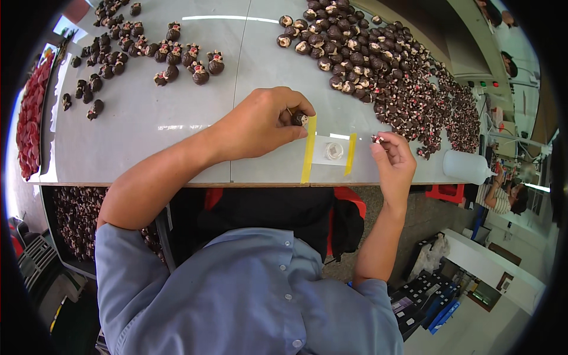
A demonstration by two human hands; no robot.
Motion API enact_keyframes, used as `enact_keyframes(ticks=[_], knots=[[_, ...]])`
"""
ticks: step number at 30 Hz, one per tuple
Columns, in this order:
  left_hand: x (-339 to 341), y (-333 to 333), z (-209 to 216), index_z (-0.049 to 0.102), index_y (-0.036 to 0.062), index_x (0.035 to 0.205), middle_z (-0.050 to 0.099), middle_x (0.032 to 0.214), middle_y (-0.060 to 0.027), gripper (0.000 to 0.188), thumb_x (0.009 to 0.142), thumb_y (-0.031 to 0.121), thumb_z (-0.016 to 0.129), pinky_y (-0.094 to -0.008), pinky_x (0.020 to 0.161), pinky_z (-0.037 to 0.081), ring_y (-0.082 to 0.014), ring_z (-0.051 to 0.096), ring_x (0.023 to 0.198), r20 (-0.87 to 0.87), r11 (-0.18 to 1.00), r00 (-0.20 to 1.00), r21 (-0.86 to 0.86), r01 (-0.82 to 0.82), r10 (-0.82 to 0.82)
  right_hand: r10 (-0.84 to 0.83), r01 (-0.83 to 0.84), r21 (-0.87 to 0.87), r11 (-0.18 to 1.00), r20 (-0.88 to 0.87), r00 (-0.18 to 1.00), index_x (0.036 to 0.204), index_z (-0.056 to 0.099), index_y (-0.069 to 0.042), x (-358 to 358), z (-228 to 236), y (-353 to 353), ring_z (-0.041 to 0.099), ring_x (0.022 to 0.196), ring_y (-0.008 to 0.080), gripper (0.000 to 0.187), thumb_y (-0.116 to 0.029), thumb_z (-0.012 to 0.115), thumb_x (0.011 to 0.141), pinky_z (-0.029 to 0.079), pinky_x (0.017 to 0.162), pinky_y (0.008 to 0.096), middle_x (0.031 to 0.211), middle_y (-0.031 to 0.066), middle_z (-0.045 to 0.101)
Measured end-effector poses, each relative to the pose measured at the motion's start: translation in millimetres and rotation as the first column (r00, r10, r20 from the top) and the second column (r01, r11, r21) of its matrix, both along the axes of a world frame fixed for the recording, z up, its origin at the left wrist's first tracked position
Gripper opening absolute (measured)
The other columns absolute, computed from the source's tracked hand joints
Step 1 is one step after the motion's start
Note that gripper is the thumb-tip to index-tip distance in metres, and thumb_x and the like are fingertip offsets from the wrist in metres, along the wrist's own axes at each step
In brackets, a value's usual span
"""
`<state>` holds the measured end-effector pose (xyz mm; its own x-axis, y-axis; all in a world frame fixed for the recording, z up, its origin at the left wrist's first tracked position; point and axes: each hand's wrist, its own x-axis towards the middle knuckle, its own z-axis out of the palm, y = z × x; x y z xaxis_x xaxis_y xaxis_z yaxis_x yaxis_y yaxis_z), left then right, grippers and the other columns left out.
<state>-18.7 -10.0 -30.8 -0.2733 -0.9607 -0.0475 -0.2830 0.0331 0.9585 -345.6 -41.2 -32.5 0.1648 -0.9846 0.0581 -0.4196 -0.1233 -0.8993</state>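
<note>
Above the taped spot at the table's front, my left hand [260, 121] pinches a dark brown ball-shaped figure piece [299, 118] with a pale patch. To its right, my right hand [395, 163] grips a small brown, red and pale figure piece [377, 139] between thumb and fingertips. The two pieces are apart. Between my hands, a small clear round dish [333, 151] sits on a white card [319, 156]. Strips of yellow tape [309, 154] run down both sides of the card.
Many brown ball pieces [340, 50] lie at the back right, with smaller pieces [411, 109] nearer. Joined brown figures [200, 75] stand at the left. A white squeeze bottle [466, 166] lies at the right edge. Red pieces [34, 118] fill the far left; a filled crate [74, 222] sits below.
</note>
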Motion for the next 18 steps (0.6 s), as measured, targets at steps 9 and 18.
enact_keyframes(ticks=[9,18], knots=[[-2.5,3.3,-10.3,0.071,-0.0050,0.120,0.074,0.108,-0.0197,0.033,0.089,0.004,0.079,-0.0379,0.084,0.062,-0.0277,0.076,0.091,-0.097,0.994,0.993,-0.086,0.065,-0.073,0.227,-0.262,-0.131,0.956,-0.234,0.945,0.119,0.071,0.004,20.0,24.7,17.1,0.071,0.104,0.0193,0.027,0.006,0.076,0.092,0.058,0.088,0.0309,0.114,0.0108,0.074],[-1.3,6.5,-9.9,0.071,-0.0029,0.119,0.074,0.104,-0.0145,0.031,0.090,0.003,0.081,-0.0334,0.079,0.062,-0.0208,0.074,0.087,-0.068,0.989,0.990,-0.089,0.117,-0.124,0.336,-0.585,-0.287,0.759,-0.597,0.729,0.108,0.076,0.000,42.7,39.2,11.1,0.071,0.095,0.0303,0.030,0.004,0.082,0.080,0.057,0.081,0.0393,0.108,0.0127,0.074]])
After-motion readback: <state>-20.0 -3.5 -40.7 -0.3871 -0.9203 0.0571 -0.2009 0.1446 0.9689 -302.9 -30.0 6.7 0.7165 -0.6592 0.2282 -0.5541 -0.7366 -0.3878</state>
